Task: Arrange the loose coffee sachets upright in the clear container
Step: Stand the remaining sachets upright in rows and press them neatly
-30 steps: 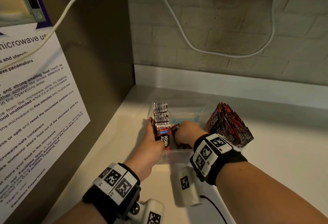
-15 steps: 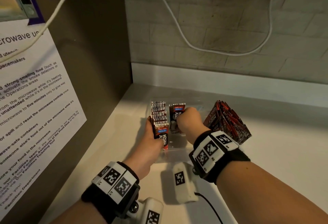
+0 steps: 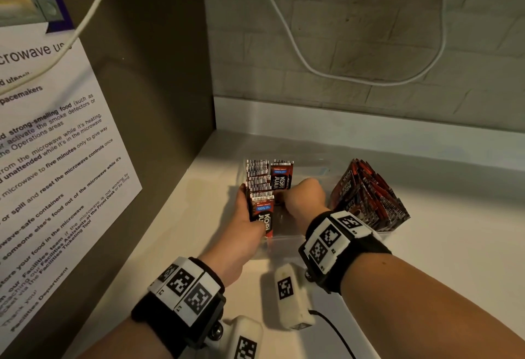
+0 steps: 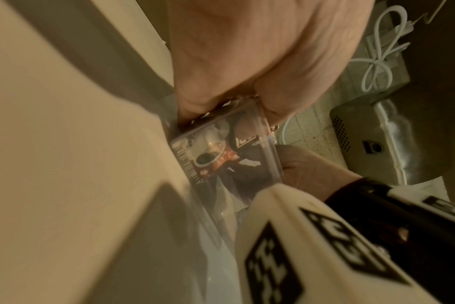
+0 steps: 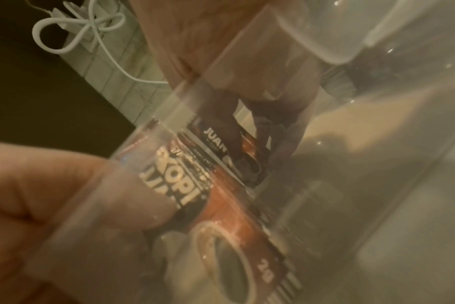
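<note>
Inside, two hands [image 3: 246, 218] [image 3: 305, 196] steady two sachet rows [image 3: 260, 185].

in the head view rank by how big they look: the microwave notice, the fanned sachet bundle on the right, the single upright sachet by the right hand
1. microwave notice, though nearness inflates it
2. fanned sachet bundle
3. single upright sachet

Sachets [image 3: 280, 178] read "KOPI JUAN", "100%"; wall notice [image 3: 56, 142] reads "microwave".

Container [image 3: 287, 240]: clear, smooth, glossy plastic. Sachets [image 3: 259, 185] inside it: glossy printed foil, red and black. Counter [image 3: 443, 245] under the container: smooth matt cream; wall [image 3: 369, 46] behind it: rough matt brick.
</note>
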Demonstrator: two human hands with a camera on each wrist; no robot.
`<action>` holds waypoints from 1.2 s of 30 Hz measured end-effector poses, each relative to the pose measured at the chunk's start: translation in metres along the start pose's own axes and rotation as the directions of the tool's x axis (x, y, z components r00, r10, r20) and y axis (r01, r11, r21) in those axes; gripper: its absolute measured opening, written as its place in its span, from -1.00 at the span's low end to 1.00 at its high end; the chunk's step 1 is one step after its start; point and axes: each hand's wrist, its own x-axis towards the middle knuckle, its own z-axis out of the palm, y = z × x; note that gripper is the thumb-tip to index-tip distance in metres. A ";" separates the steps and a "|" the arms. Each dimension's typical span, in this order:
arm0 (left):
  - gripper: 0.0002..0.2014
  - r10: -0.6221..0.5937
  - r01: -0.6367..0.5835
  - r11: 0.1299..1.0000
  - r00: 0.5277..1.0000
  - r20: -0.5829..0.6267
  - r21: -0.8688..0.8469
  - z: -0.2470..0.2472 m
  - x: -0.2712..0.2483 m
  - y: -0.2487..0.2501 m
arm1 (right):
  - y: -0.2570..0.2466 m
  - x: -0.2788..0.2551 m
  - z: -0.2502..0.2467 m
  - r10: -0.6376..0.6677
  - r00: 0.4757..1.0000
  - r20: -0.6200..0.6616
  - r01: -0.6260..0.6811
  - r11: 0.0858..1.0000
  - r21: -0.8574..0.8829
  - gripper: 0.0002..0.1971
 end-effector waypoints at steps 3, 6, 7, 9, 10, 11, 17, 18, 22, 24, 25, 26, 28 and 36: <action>-0.25 0.003 -0.003 1.000 1.000 0.000 -0.006 0.000 0.000 0.001 | 0.001 0.001 -0.003 0.023 0.999 -0.025 -0.023 1.000 -0.001 -0.81; -0.26 0.006 -0.006 1.000 1.000 0.003 -0.022 0.001 0.000 0.001 | 0.000 0.002 -0.001 0.014 0.999 -0.039 -0.015 0.999 -0.041 -0.86; -0.27 0.009 -0.009 1.000 1.000 0.005 -0.026 0.001 0.000 0.001 | 0.000 0.002 0.000 0.002 0.999 -0.048 -0.005 0.998 -0.058 -0.86; -0.26 0.009 -0.009 1.000 1.000 0.002 -0.030 0.001 -0.001 0.001 | -0.001 0.002 0.002 -0.014 0.998 -0.057 0.010 0.997 -0.075 -0.85; -0.25 0.006 -0.006 1.000 1.000 0.001 -0.025 0.001 -0.001 0.002 | -0.001 0.003 0.003 -0.020 0.998 -0.056 0.015 0.997 -0.079 -0.86; -0.24 0.004 -0.004 1.000 1.000 0.000 -0.017 0.001 -0.002 0.002 | -0.001 0.003 0.003 -0.026 0.998 -0.058 0.021 0.996 -0.087 -0.86; -0.25 -0.002 0.002 1.000 1.000 -0.006 -0.017 0.003 -0.004 0.004 | 0.001 0.001 0.001 -0.048 0.998 -0.037 0.045 0.997 -0.068 -0.77; -0.24 -0.006 0.006 1.000 1.000 -0.011 -0.011 0.003 -0.004 0.004 | 0.001 0.000 0.000 -0.048 0.998 -0.031 0.046 0.997 -0.060 -0.74; -0.21 -0.001 0.001 1.000 1.000 -0.016 -0.002 0.002 -0.004 0.004 | 0.000 -0.004 -0.003 -0.043 0.999 -0.013 0.042 0.998 -0.045 -0.68; -0.21 -0.006 0.007 1.000 1.000 -0.012 0.008 0.002 -0.003 0.003 | 0.000 -0.004 -0.003 -0.043 0.999 -0.012 0.043 0.998 -0.055 -0.67; -0.20 -0.010 0.010 1.000 1.000 -0.014 0.002 0.001 -0.003 0.003 | 0.000 -0.005 -0.003 -0.045 0.999 -0.015 0.044 0.997 -0.063 -0.67; -0.18 -0.014 0.014 1.000 1.000 -0.014 -0.008 0.000 -0.003 0.003 | 0.000 -0.005 -0.003 -0.047 0.999 -0.022 0.045 0.996 -0.072 -0.67; -0.13 -0.021 0.021 0.999 1.000 -0.016 -0.027 -0.002 -0.004 0.002 | -0.002 -0.007 -0.005 -0.053 0.998 -0.035 0.049 0.995 -0.092 -0.68; -0.35 0.658 -0.627 0.751 0.683 -0.317 0.208 0.006 -0.019 0.026 | -0.039 -0.038 -0.060 -0.300 0.945 -0.128 0.326 0.886 0.330 -0.83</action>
